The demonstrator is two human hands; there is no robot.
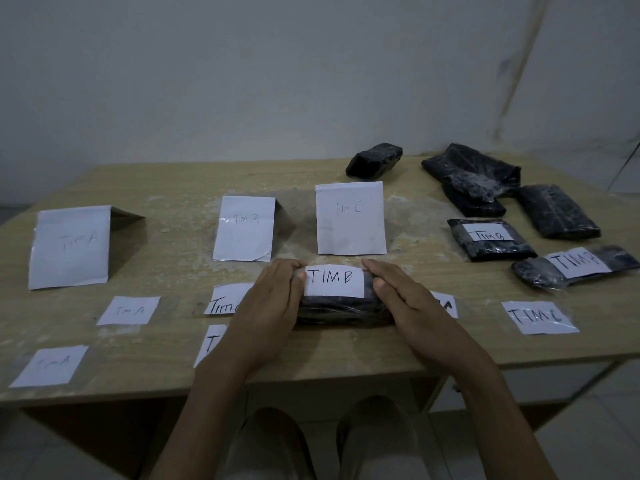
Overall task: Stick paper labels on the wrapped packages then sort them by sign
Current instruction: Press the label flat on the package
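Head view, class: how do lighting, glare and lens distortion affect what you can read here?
Head view: dim, flat light; Tim A sign faint, TIM B label bold; glare on black wrap; wide lens bows the table edge.

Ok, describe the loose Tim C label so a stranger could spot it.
Start at the wooden table and go to its near right edge. The Tim C label lies flat there, right of both hands, alone; the other papers nearby are stuck on black packages.
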